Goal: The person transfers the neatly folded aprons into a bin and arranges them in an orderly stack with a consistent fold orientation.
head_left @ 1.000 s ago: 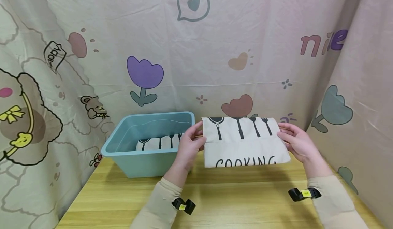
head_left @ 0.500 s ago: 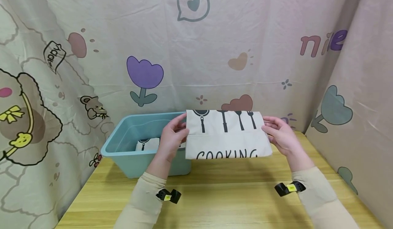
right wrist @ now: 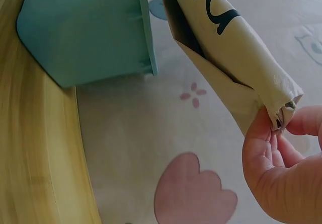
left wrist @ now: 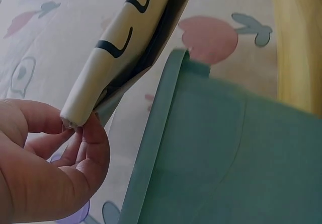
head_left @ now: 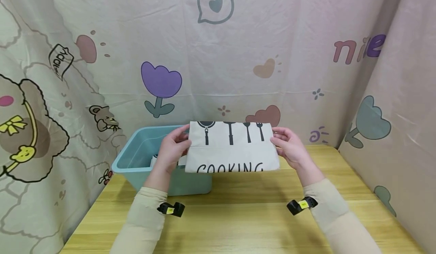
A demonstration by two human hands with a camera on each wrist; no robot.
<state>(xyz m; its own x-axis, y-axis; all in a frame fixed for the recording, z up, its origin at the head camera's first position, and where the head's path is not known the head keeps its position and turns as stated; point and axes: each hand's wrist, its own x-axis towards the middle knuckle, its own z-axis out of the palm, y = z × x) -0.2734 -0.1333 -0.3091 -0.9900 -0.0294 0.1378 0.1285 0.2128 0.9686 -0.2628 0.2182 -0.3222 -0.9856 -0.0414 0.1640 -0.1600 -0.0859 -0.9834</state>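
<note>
A folded white cloth (head_left: 231,151), printed with black utensils and the word COOKING, is held up level between both hands, above the table and overlapping the bin's right end in the head view. My left hand (head_left: 173,148) pinches its left edge between thumb and fingers. At the opposite edge, my right hand (head_left: 289,148) pinches it the same way. Both wrist views show the cloth's layers (left wrist: 100,78) folded over one another. The blue-green plastic bin (head_left: 136,174) stands behind the left hand. Inside it lies another white cloth (head_left: 154,160), mostly hidden by the hand and held cloth.
The bin stands on a wood-grain table (head_left: 238,216), at its back left. A printed fabric curtain (head_left: 225,57) hangs behind the table and along both sides. A black strap device (head_left: 171,209) sits on each sleeved wrist.
Both hands have carried the folded cloth left and slightly up, from right of the bin to partly in front of it. It now covers more of the cloth inside the bin.
</note>
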